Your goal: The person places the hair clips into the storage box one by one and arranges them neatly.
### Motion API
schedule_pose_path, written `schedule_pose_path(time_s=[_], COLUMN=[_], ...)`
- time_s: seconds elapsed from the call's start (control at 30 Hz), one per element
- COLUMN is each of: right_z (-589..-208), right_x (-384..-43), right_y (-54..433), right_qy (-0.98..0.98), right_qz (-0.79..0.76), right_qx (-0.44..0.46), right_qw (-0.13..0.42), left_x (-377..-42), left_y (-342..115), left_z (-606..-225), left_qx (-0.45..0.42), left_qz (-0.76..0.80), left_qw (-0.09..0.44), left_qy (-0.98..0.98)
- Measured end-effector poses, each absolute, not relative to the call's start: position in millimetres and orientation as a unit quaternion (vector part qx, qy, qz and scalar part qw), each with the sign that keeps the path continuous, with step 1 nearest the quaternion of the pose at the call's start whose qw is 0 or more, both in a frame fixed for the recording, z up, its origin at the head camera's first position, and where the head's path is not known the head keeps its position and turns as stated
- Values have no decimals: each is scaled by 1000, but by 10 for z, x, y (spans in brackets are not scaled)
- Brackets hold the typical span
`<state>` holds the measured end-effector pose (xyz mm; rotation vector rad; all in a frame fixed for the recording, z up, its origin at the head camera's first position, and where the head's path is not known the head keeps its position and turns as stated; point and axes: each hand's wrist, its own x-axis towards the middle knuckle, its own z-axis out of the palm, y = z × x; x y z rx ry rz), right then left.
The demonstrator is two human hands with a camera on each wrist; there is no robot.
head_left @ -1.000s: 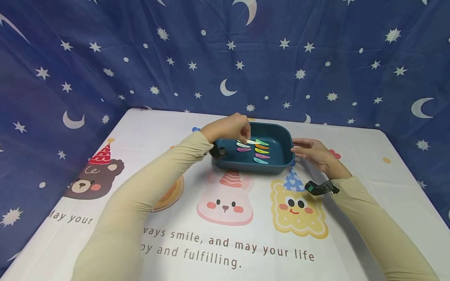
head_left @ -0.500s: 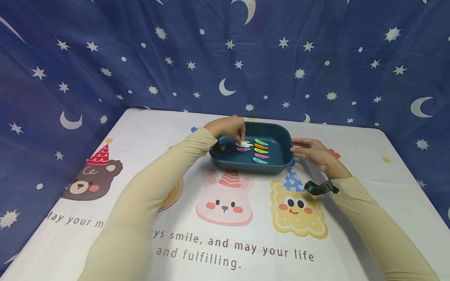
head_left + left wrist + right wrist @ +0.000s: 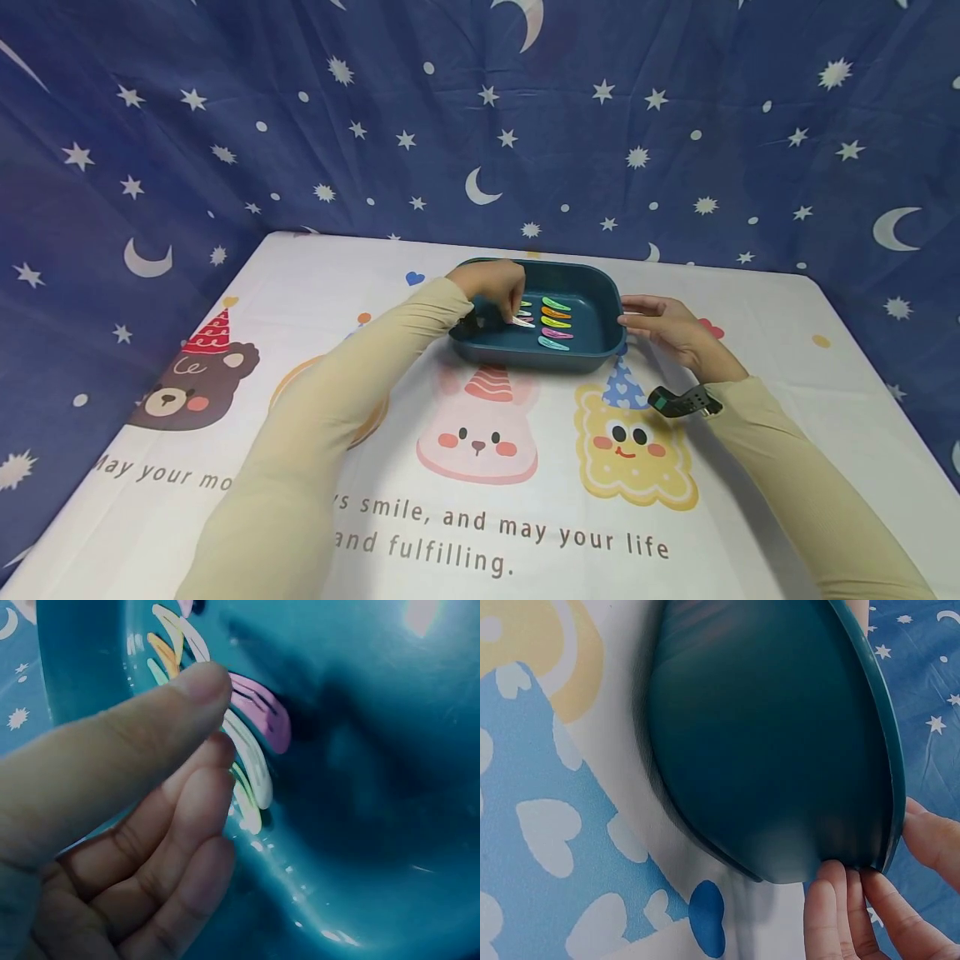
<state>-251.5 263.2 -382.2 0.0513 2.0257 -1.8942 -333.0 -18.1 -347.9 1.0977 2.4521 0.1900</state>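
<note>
In the head view my left hand (image 3: 497, 282) reaches into a dark teal tray (image 3: 540, 358). Its thumb and fingertips pinch a whitish hair clip (image 3: 525, 323), partly hidden by the fingers. Beside them in the left wrist view lie a pink hair clip (image 3: 262, 712), a white one (image 3: 251, 761) and a yellow-green one (image 3: 245, 802). To their right a column of hair clips lies in the tray, among them a green one (image 3: 556, 303) and a light blue one (image 3: 553, 343). My right hand (image 3: 671, 327) holds the tray's right end, thumb at the rim, fingers against the outer wall.
The tray stands on a white tablecloth (image 3: 600, 550) printed with cartoon figures and lettering. Behind the table hangs a dark blue curtain (image 3: 390, 75) with stars and moons. A black strap (image 3: 682, 402) circles the right wrist.
The left hand has moved toward the front of the tray, carrying the whitish hair clip from the back of the left column to near the pink one. The right hand stays at the tray's end.
</note>
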Motion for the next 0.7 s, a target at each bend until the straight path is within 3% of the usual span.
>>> schedule_pose_path(time_s=[0.7], right_z=[-3829], right_x=[-2519], right_y=[2630], right_qy=[736], right_qz=[-651], right_qx=[24], right_qw=[185], left_x=[-3351], left_y=[-203], left_z=[-3615], left_qx=[377], left_qz=[31], left_qw=[244], left_qy=[893])
